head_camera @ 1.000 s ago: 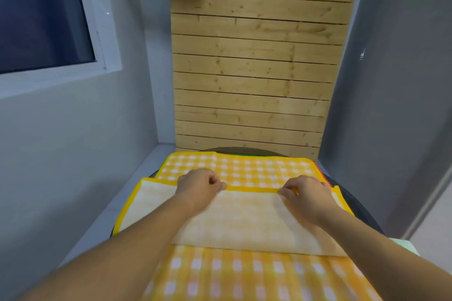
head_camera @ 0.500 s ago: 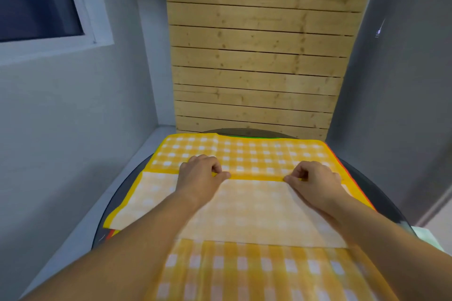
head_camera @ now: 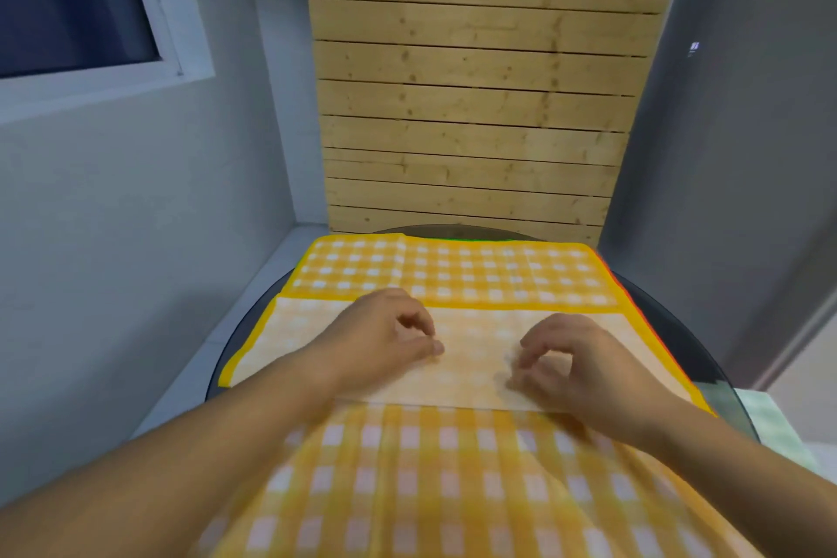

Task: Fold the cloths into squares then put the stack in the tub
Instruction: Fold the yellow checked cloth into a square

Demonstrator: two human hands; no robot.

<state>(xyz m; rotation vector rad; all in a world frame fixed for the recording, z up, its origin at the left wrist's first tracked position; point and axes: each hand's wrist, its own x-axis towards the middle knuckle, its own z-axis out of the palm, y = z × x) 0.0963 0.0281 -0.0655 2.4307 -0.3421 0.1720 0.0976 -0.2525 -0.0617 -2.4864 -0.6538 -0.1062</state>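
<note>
Fold in progress on a yellow gingham cloth [head_camera: 453,272], which lies spread across a round dark glass surface [head_camera: 666,331], its near portion draping off toward 6 o'clock. A flap [head_camera: 475,376] has been turned over so that its pale reverse faces up, its hemmed edge lying short of the cloth's 12 o'clock edge. The left hand [head_camera: 380,340] sits over the flap's 9 o'clock half and the right hand [head_camera: 575,362] over its 3 o'clock half. The hands are apart, with fingers loosely curled and nothing visibly gripped; motion blur hides whether the fingertips touch the fabric. Thin green and red edges at 12 and 2 o'clock suggest further cloths beneath. No tub is in view. Judged stage: first fold laid, square not yet formed. The next move likely calls for flattening the crease, then taking up an edge for a second fold.
</note>
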